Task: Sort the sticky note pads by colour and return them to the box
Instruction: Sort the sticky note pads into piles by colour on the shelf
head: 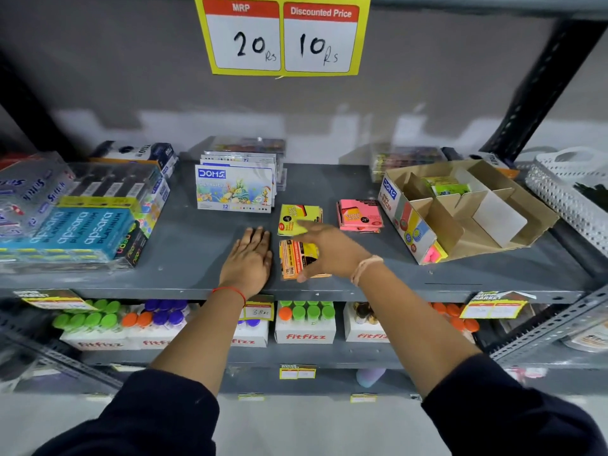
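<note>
The sticky note pads, yellow point(297, 218), pink point(360, 214) and orange point(301, 260), lie apart on the shelf point(197, 274) beside the box point(460, 209), likely light, stiff blocks (slick in wrap) best pinched by opposite edges; the right hand point(329, 250) arches over the orange pad, its grip loosely spread and closed on nothing, while the left hand point(248, 255) lies flat.

— What is worn on the arms?
— Dark navy sleeves point(154, 413), pushed up toward the elbows, forearms bare.
— And at the wrists?
— A thin red thread point(230, 290) circles the left wrist; a pale braided band point(365, 268) wraps the right.
</note>
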Demonstrator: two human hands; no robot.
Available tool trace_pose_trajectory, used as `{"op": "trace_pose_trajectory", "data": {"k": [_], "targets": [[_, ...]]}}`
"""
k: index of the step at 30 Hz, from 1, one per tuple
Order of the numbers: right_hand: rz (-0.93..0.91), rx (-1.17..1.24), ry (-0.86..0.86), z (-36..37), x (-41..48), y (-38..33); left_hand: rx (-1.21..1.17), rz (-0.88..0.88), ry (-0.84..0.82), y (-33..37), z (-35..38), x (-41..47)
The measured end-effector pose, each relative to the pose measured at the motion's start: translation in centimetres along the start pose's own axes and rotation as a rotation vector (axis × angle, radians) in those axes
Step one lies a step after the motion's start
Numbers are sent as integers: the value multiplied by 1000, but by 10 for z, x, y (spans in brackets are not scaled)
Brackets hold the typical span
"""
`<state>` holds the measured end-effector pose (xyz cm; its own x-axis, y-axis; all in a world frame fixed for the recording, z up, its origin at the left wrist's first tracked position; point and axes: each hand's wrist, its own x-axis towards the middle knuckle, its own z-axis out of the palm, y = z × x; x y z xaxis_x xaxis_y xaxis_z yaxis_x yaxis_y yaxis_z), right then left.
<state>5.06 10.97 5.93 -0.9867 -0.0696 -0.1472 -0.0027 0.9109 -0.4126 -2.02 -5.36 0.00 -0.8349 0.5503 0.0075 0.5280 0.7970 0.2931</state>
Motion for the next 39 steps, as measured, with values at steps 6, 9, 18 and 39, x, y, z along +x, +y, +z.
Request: {"op": "trace_pose_trajectory", "data": {"k": [6, 9, 18, 39], "targets": [[427, 93, 351, 36, -17, -24, -2, -9, -18, 1, -1, 0], [492, 83, 413, 57, -15, -39, 7, -19, -36, 2, -1, -2], [596, 72, 476, 62, -14, -42, 14, -47, -51, 7, -2, -6], [592, -48, 520, 52, -42, -15, 47, 73, -7, 52, 18, -24]]}}
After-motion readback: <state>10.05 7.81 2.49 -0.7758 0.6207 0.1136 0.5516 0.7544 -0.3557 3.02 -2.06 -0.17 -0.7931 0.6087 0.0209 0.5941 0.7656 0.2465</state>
